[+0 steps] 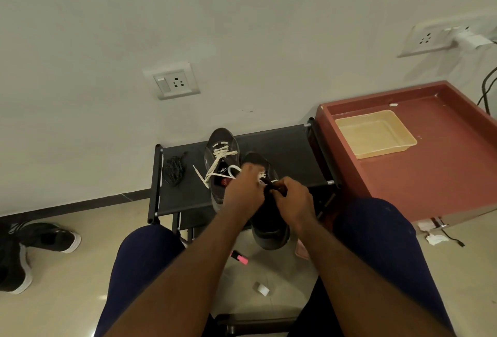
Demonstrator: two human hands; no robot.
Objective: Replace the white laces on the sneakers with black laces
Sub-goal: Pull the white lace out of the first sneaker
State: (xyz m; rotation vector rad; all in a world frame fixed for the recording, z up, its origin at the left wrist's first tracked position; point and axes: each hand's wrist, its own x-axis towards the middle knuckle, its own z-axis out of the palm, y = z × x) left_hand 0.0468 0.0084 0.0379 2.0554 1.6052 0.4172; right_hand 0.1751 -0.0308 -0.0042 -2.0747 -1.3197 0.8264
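1. A rack [282, 143] stands against the wall, straight ahead of the seated person's knees.
2. On it, a lace bundle [174, 168] lies at the left end. The far sneaker [222, 146] sits to its right, and the near sneaker [269, 226] is right again, reaching past the front edge.
3. The left hand [243, 191] and right hand [293, 197] meet atop the near sneaker.
4. A big tray [443, 175] adjoins the rack's right end, with a small tub [375, 133] in its back-left corner.
5. On the floor, a pair of shoes [40, 242] lies far left and a marker [239, 257] lies between the knees.

txt: none legible | red tag [224, 182] in sneaker [215, 146]: too blurry
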